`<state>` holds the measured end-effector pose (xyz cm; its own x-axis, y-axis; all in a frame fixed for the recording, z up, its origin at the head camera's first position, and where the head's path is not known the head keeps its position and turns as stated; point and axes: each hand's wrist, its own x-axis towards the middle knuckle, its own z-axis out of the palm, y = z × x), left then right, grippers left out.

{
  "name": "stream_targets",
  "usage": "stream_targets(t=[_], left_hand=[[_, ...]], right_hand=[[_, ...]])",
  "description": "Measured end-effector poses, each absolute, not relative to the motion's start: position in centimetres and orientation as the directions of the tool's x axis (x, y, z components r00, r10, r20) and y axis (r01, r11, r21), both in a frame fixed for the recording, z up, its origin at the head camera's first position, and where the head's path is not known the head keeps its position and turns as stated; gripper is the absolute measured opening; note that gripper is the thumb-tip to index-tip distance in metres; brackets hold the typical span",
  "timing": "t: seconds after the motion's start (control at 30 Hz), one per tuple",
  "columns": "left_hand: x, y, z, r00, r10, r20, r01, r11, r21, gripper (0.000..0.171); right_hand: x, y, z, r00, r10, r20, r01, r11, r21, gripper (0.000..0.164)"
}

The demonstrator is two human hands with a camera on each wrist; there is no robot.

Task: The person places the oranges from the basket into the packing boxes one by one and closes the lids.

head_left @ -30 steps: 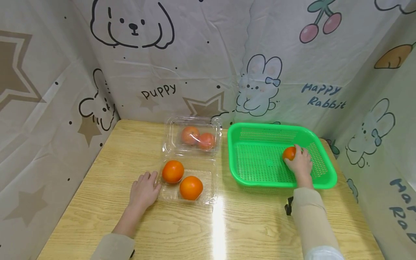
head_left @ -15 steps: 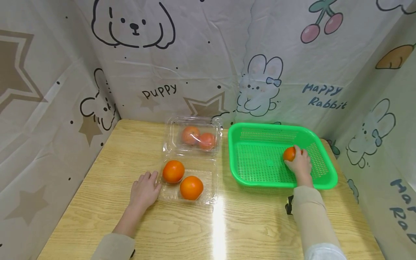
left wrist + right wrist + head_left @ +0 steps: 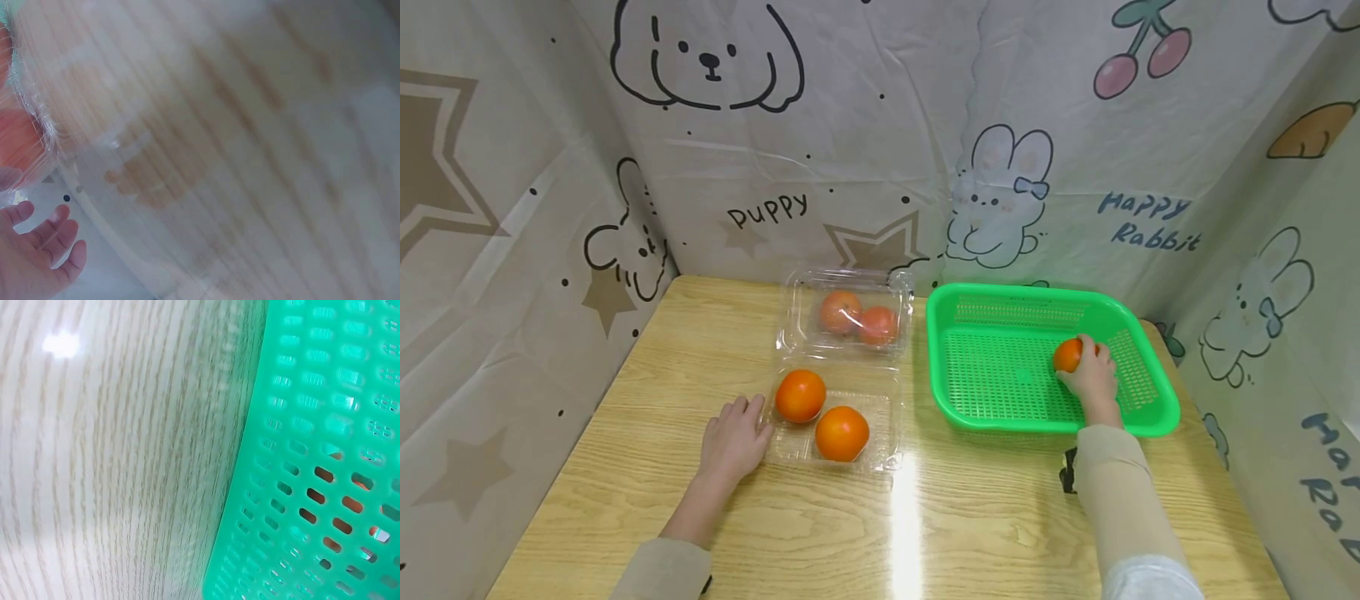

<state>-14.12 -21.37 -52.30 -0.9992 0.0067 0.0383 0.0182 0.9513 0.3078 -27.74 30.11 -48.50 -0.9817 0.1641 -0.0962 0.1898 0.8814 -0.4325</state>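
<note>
My right hand [image 3: 1090, 377] reaches into the green plastic basket [image 3: 985, 425] and grips an orange [image 3: 1067, 355] near the basket's right side. The right wrist view shows mostly the basket's slotted wall [image 3: 300, 437], which hides that hand. My left hand [image 3: 733, 437] rests on the table with relaxed fingers, beside the left edge of a clear plastic clamshell box [image 3: 883, 417]. In the left wrist view the same hand [image 3: 40, 253] holds nothing. One orange [image 3: 801, 396] sits at the box's front left, and another orange [image 3: 842, 433] lies close by, nearer the front.
Two paler orange-red fruits [image 3: 841, 312] show through the raised clear plastic of the box's back half [image 3: 797, 321]. The wooden table [image 3: 985, 517] ends at a printed cloth [image 3: 850, 133] hanging behind and on both sides. The basket stands right of the box.
</note>
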Motion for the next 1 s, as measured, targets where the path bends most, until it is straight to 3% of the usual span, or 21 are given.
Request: stream_targets(t=[1.0], left_hand=[[-14.15, -21.35, -52.17, -0.999, 0.006, 0.031, 0.015, 0.952, 0.307, 0.047]], right_hand=[[-27.81, 30.19, -48.32, -0.971, 0.239, 0.018, 0.202, 0.854, -0.479, 0.069]])
